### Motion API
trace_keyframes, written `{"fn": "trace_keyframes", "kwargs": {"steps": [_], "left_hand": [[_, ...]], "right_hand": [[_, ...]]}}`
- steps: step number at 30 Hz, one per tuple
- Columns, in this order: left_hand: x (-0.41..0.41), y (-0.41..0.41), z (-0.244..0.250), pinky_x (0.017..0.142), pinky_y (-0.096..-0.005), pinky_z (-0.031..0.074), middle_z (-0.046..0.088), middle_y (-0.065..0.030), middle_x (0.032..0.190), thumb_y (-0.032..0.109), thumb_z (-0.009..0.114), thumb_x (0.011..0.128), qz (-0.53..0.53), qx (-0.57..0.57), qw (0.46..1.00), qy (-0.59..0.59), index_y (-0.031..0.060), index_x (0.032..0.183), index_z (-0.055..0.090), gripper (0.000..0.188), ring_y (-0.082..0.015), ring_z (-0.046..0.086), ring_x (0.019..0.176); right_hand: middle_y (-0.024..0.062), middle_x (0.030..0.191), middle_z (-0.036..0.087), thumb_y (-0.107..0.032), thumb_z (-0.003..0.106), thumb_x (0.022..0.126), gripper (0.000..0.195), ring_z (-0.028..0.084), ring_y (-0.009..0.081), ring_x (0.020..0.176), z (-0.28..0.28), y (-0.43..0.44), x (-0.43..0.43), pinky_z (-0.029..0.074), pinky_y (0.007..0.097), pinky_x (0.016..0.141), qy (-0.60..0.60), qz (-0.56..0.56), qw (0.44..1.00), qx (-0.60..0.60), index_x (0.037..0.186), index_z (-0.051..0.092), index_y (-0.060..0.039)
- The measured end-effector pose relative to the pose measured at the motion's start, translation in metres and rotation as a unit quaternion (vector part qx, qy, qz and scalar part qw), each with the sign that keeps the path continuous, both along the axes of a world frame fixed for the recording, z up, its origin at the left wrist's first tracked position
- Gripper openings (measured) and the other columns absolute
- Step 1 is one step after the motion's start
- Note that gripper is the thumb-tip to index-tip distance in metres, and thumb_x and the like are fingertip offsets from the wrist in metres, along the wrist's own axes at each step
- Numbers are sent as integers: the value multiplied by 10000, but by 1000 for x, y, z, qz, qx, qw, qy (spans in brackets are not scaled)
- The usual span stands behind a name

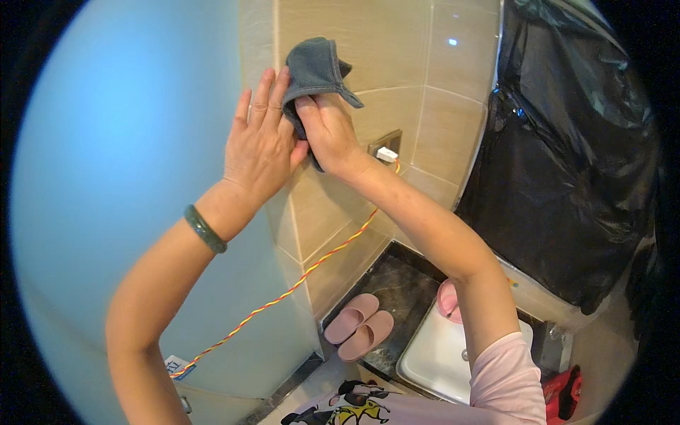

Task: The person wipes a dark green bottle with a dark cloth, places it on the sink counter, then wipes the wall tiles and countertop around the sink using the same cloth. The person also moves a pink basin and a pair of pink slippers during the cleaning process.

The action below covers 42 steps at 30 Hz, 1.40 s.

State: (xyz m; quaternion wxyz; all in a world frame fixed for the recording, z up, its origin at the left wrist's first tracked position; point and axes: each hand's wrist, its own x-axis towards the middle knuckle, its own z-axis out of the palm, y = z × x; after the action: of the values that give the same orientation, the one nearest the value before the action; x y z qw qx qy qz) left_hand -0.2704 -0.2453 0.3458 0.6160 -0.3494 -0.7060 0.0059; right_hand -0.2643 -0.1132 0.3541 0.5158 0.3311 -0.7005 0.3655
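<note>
A dark grey cloth [313, 66] with a stitched edge is bunched in my right hand [332, 130], up against the tiled wall [382, 58]. My left hand [260, 141] lies flat with its fingers spread, close beside the cloth at the border of the frosted glass panel [133, 133] and the tiles. Its thumb reaches the cloth's lower edge; whether it presses on the cloth is unclear. A green bangle [205, 228] circles my left wrist. The right fingers are partly hidden in the cloth's folds.
A white plug [387, 154] sits in a wall socket, and its red-and-yellow twisted cord [308, 272] runs slantwise below my arms. Pink slippers [358, 326] rest on a dark stone surface beside a white basin [433, 356] with a pink bowl [449, 302]. Black plastic sheeting [558, 175] hangs at right.
</note>
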Motion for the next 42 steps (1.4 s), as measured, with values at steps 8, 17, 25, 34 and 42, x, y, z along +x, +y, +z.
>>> {"fn": "trace_keyframes", "kwargs": {"steps": [8,17,25,34,42], "left_hand": [[-41,-7,-28,1043,-440,168,157,-240,1411,135,553,760,-267,121,955,-50,-36,1344,200,704,-382,164,1308],[-44,-2,-38,1043,-434,152,183,-224,1410,160,535,736,-308,211,922,-102,-33,1338,221,706,-363,171,1311],[-43,11,-37,1032,-428,184,233,-220,1392,193,557,702,-321,229,915,-90,-37,1302,278,700,-352,215,1298],[-38,6,-38,1016,-442,211,228,-215,1390,164,541,743,-344,222,908,-92,-3,1301,287,636,-365,238,1277],[-19,-20,-30,1002,-467,222,302,-233,1345,156,478,779,-392,230,890,-40,-6,1271,345,534,-379,268,1253]], "right_hand": [[206,1147,478,-273,487,784,374,404,375,1089,113,-40,-12,303,470,921,-7,-162,987,9,986,534,38],[247,1147,436,-279,550,703,433,377,412,1085,78,-60,-23,303,476,916,212,-270,937,-58,998,502,35],[269,1239,351,-256,617,663,559,279,427,1184,37,-37,-21,229,527,969,67,-271,959,-39,1107,457,43],[283,1206,420,-293,547,751,522,373,411,1138,142,-71,-13,313,490,940,82,-420,896,-117,1079,483,108],[150,1270,391,-154,613,664,346,288,377,1218,48,-46,-24,246,531,975,289,-390,864,136,994,566,-61]]}}
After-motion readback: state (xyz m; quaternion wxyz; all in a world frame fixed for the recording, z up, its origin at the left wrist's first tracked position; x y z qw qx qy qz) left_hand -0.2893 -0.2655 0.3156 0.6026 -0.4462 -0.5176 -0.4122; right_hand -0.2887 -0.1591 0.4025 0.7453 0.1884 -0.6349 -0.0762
